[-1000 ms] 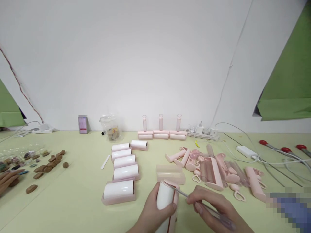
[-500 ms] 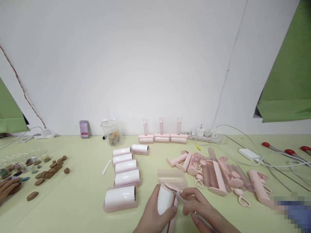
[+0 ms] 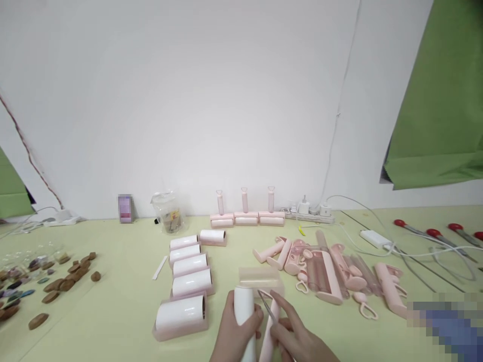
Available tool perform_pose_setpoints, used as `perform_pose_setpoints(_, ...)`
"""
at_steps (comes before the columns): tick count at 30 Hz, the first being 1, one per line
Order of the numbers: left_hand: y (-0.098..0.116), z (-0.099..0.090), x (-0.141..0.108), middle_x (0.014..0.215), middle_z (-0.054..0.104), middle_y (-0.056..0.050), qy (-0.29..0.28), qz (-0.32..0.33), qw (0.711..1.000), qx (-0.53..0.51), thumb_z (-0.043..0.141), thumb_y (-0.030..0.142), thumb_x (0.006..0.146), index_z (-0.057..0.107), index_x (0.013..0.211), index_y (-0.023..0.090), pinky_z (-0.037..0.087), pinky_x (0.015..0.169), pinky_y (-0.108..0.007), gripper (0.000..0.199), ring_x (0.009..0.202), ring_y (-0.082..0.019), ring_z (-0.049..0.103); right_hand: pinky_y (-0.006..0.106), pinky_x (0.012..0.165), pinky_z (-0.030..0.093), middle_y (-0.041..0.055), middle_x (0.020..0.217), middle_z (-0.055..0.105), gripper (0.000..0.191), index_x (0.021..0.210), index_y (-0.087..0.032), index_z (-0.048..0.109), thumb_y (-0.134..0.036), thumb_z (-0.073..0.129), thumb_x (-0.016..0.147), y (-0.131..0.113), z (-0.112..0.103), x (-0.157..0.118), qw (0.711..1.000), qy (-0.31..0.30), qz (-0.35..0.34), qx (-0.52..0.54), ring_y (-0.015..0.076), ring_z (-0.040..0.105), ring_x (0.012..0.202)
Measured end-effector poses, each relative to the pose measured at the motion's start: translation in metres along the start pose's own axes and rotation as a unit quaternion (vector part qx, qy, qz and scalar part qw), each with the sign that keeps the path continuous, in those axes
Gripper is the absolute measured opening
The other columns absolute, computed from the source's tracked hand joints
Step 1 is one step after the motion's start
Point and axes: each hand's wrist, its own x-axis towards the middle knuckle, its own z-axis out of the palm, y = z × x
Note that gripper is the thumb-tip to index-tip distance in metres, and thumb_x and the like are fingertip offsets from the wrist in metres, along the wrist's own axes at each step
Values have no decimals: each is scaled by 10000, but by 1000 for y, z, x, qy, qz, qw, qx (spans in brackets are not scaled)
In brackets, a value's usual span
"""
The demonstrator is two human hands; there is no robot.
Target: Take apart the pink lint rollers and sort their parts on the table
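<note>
Fingers, left hand [image 3: 233,329]: closed around a white roll [image 3: 244,307], thumb across its side.
Fingers, right hand [image 3: 298,334]: closed on a slim metal tool [image 3: 268,307], index finger at the upper end of a pink casing [image 3: 268,337].
White roll: on the near side of the translucent cover [image 3: 260,275], raised toward it; a gap shows between roll and casing.
Pink casing: also nearer than the cover, right of the roll; tool tip at its upper end, contact cannot be told.
Trayed rolls [image 3: 191,282]: six, left of the cover, each in a pale pink tray.
White strip [image 3: 160,267]: farther left of the cover, beyond the rolls.
Pink parts [image 3: 328,276]: loose pile, right of the cover.
Assembled rollers [image 3: 246,219]: three, handles upright, behind the cover.
Clear bag [image 3: 168,213]: behind and left of the cover; yellow label inside, print too small to read.
Phone [image 3: 126,208]: left of the bag; screen blurred, unreadable.
</note>
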Motion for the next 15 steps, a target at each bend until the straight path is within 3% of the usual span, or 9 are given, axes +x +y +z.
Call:
perform_pose_setpoints(5,11,-8,-1,708,547,4,67,109,985,114,593,377,658,470,870,174,438,647,-280,318,667,-177,525,208,486,483,102,1172,505,176,883,-236,549,-175,405,801,0,-15,1,998,-45,40,-4,122,626,562)
perform_pose_setpoints(9,20,-12,-4,895,594,-40,48,130,977,159,517,391,723,470,974,173,417,753,-304,336,828,-213,541,218,520,500,106,1046,524,265,1078,-236,493,-313,399,842,-7,-38,9,991,-103,79,15,123,623,569)
perform_pose_setpoints(11,21,-13,-5,982,586,-46,30,128,975,181,513,361,731,443,1042,186,414,775,-301,363,873,-213,544,226,540,505,75,914,551,312,1118,-240,469,-369,408,841,-9,-50,14,991,-101,89,24,145,625,611)
perform_pose_setpoints(15,17,-17,-5,1026,581,-31,-13,141,960,240,516,289,732,444,1077,212,420,784,-273,361,905,-200,546,195,600,491,18,783,553,138,930,-269,529,-306,425,848,-18,-66,18,994,-38,46,91,138,606,680)
